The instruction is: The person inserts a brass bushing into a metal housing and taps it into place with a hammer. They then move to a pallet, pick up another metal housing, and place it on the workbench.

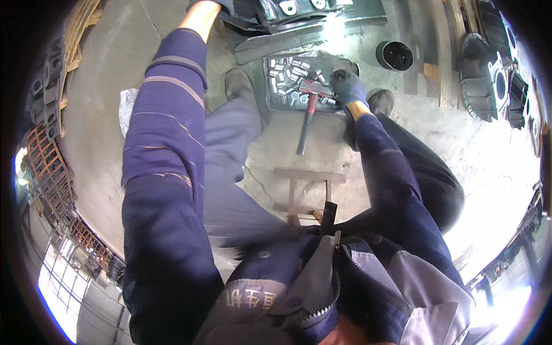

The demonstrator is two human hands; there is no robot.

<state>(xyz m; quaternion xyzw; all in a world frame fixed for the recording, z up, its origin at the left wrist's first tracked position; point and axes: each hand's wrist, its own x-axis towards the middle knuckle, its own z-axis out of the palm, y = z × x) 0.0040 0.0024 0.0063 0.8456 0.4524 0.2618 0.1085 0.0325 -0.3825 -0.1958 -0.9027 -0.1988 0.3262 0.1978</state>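
My right hand, in a blue-grey glove, reaches into the right end of a shallow tray. Its fingers are curled, and whatever they hold is hidden beneath them. Short silvery metal sleeves fill much of the tray. Beside that hand, a hammer with a reddish head lies across the tray, its dark handle sticking out over the near edge. My left hand, in a dark glove, is at the top edge of the view by a black metal part; its fingers are cut off from sight.
A dark round can stands right of the tray. Under the black part lies a flat metal beam. A small wooden stool is between my legs. Large metal castings stand at the right; rusty racks line the left.
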